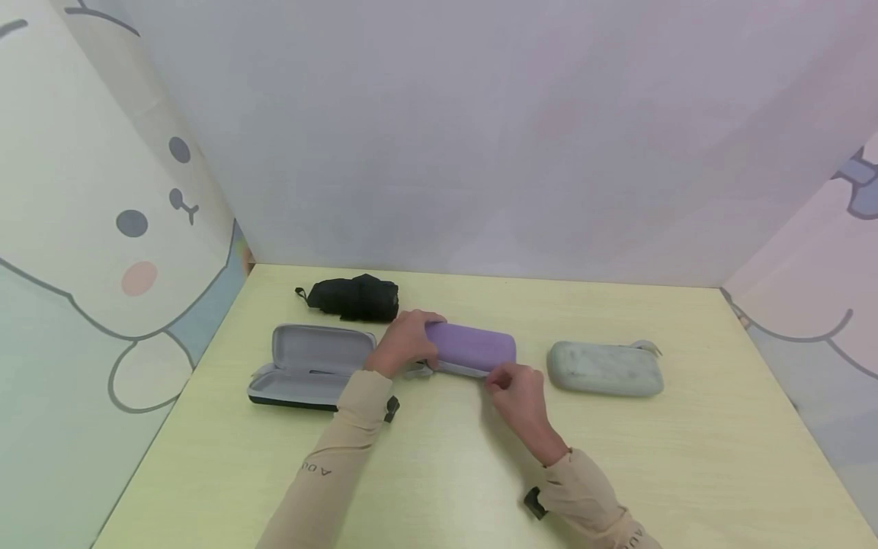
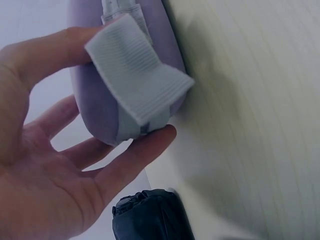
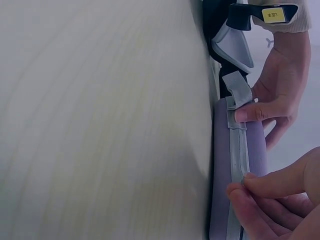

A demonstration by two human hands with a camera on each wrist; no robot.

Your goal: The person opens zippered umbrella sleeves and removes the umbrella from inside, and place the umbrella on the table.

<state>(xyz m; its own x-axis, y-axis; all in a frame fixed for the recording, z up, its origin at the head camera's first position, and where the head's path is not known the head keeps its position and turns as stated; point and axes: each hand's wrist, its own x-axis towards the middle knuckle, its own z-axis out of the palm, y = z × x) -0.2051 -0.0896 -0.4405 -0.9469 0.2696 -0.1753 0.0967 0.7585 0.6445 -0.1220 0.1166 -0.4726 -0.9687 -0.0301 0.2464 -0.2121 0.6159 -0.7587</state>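
Note:
A purple zippered hard case (image 1: 473,347) lies on the table, its grey zipper seam (image 3: 238,155) facing the person. My left hand (image 1: 408,341) holds the case's left end, thumb by a grey ribbed fabric tab (image 2: 131,65) and the other fingers around the end. Against the seam, near the case's right end, my right hand (image 1: 519,393) pinches with thumb and forefinger (image 3: 240,192). The zipper pull itself is hidden by those fingertips. Both halves of the case appear together along the part of the seam in sight.
An unfolded case with grey lining (image 1: 302,377) lies left of the left forearm. Behind it is a folded black umbrella (image 1: 357,298). A pale green marbled case (image 1: 607,369) sits to the right. Walls close off the table's back and sides.

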